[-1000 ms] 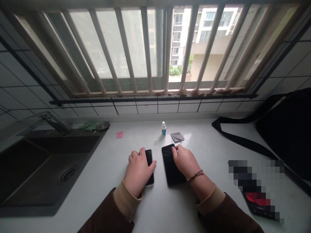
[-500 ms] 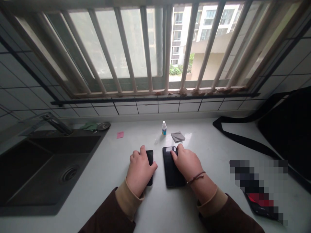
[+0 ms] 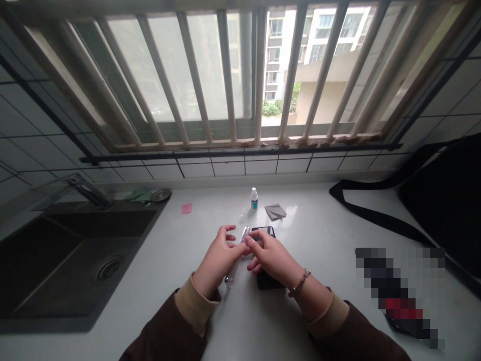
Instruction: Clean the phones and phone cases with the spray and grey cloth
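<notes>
A phone in a clear case (image 3: 232, 275) is tipped up on its side above the counter, its edge toward me. My left hand (image 3: 220, 254) grips it from the left, thumb on the near side, fingers mostly behind it. At its right edge, the thumb and forefinger of my right hand (image 3: 271, 251) are closed on the phone or its case; which one, I cannot tell. Under my right hand a black phone (image 3: 271, 283) lies flat, partly covered. Beyond the hands stand a small white bottle with a blue label (image 3: 254, 199) and a folded grey cloth (image 3: 275, 211).
A pink slip of paper (image 3: 186, 208) lies toward the left, near the dark sink (image 3: 84, 321) with its faucet (image 3: 88, 191). On the right are a black bag (image 3: 443, 190) with a strap and a pixelated dark and red object (image 3: 402, 301). A barred window fills the back.
My left hand has raised and turned the cased phone onto its side. My right hand has left the black phone's far edge and moved left to the cased phone.
</notes>
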{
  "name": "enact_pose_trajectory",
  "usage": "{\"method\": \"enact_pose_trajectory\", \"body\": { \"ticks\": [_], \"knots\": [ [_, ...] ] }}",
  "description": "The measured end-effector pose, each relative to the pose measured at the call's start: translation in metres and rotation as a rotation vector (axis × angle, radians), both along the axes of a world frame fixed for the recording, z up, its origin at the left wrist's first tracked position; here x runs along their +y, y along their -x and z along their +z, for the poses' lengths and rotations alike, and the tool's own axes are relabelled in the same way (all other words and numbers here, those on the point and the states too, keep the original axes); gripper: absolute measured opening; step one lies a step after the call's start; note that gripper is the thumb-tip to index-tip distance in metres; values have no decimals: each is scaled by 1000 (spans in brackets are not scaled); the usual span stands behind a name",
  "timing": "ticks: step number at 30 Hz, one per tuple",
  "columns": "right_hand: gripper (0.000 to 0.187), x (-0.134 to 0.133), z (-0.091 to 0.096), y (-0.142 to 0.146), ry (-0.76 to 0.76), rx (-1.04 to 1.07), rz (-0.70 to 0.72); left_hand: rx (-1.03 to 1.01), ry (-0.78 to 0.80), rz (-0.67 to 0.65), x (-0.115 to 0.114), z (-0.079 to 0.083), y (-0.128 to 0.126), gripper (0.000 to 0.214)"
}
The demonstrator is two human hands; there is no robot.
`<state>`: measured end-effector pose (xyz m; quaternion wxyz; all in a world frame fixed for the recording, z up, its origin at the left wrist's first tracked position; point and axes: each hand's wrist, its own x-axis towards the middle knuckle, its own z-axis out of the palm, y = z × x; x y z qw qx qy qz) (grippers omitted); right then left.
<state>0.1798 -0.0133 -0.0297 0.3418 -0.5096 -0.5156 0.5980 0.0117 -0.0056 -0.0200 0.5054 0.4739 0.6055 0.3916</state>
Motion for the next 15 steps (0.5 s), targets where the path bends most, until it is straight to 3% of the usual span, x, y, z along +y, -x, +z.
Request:
{"method": "enact_pose_trajectory", "body": {
  "ticks": [4,10,12,15],
  "knots": [
    [33,4,-7,3,93,64,-76,69,-89,-91,-6,0,-7,54],
    [34,9,-17,-4,-22,-50,-75,279,-272,-270,-15,1,-10,39],
    [33,9,-16,-6,-76,-60,-89,235,-297,-244,-14,4,-9,38],
    [34,7,-9,-8,-197,-18,-107,139,-346,-68,-11,7,-7,38]
  ]
}}
